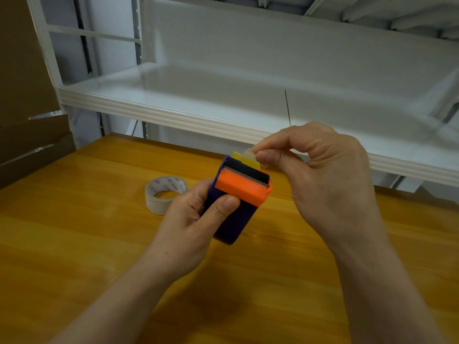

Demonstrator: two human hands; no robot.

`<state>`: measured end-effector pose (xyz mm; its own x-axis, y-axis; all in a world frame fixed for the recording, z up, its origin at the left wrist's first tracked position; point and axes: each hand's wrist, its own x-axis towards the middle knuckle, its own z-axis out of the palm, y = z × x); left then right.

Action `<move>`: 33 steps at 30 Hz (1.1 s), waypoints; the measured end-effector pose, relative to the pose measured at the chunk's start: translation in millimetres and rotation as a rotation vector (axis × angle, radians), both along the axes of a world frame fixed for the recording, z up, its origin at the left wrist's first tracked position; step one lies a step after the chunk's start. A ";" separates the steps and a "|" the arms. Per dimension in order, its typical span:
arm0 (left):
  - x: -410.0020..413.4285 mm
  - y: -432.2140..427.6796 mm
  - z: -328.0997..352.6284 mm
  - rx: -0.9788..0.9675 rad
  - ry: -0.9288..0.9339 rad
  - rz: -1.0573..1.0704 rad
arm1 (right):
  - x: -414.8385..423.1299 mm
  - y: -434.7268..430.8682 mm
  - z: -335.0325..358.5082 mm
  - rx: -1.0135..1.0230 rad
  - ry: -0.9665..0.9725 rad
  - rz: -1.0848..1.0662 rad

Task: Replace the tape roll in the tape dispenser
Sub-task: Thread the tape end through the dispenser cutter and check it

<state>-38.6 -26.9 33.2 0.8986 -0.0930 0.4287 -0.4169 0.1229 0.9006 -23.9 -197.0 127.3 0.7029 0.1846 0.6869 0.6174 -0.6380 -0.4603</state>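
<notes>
The left hand (191, 219) grips the purple tape dispenser (242, 188) over the worktop (74, 232), toothed end pointing far, where the right hand (327, 175) pinches the clear tape end (248, 153); 1 tape roll (154, 202) lies just left.

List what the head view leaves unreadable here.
Roll inside the tape dispenser: head view, hidden by its purple body and the left hand.
Tape end pinched by the right hand: transparent, partly covered by the fingers; its extent is unclear.
Print on the loose tape roll's core: too small.
</notes>
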 end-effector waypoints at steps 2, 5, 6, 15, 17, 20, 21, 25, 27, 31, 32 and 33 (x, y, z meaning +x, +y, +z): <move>0.0 0.2 -0.5 -0.002 -0.004 -0.001 | 1.0 -1.6 1.2 -0.010 -0.025 0.012; 0.0 -0.2 -0.9 0.000 -0.013 -0.008 | 0.9 -2.6 2.7 -0.014 -0.015 -0.006; 0.1 -0.4 -0.9 0.001 -0.016 -0.009 | -0.1 -2.1 2.8 -0.022 -0.024 -0.018; 0.3 -0.4 -1.1 -0.001 -0.019 -0.026 | -5.1 0.9 6.1 0.008 -0.041 -0.092; 1.0 -0.9 -1.9 0.011 -0.032 -0.021 | -6.2 1.4 5.9 0.037 -0.040 -0.087; 1.9 -0.3 -2.7 0.021 -0.026 0.002 | -7.4 3.9 5.7 0.026 -0.036 -0.095; 2.2 0.1 -3.1 0.026 -0.025 0.013 | -7.9 5.2 5.2 0.006 -0.034 -0.098; 4.9 0.2 -5.4 0.086 -0.078 0.082 | -4.9 6.9 1.4 0.045 -0.020 -0.058; 5.0 -1.5 -6.6 0.138 -0.108 0.100 | -2.9 4.5 1.4 0.120 0.034 -0.059; 4.1 -1.6 -6.4 0.164 -0.110 0.121 | -6.3 6.3 2.9 0.068 0.029 -0.060; 4.8 -0.5 -6.4 0.172 -0.112 0.137 | -7.2 8.0 2.4 0.051 0.030 -0.059; 5.3 0.2 -6.4 0.182 -0.115 0.153 | -7.4 9.2 1.5 0.044 0.031 -0.056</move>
<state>-33.3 -26.7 26.8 0.8544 -0.0451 0.5176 -0.5192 -0.1092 0.8476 -31.3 -187.8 128.8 0.7325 0.1141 0.6712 0.5659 -0.6500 -0.5071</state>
